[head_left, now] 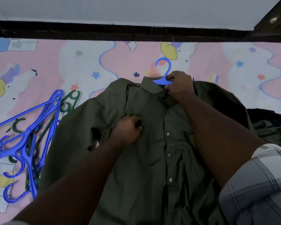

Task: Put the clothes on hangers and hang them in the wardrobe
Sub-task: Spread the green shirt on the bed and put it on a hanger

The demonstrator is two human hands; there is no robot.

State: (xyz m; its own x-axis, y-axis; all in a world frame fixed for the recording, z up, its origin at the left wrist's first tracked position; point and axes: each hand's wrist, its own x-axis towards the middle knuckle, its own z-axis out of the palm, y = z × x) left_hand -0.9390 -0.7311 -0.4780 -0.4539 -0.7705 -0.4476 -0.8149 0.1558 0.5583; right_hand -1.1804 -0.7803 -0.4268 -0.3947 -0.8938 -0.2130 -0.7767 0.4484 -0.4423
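Note:
A dark olive button-up shirt lies face up on the bed, collar pointing away from me. A blue plastic hanger sits inside its collar, with only the hook and neck showing above the fabric. My right hand grips the hanger's neck at the collar. My left hand pinches the shirt's fabric at the chest, left of the button placket. The rest of the hanger is hidden under the shirt.
A heap of several blue and dark green hangers lies on the pink cartoon bedsheet at the left. More dark clothes are piled at the right. A dark wooden bed frame runs along the far edge.

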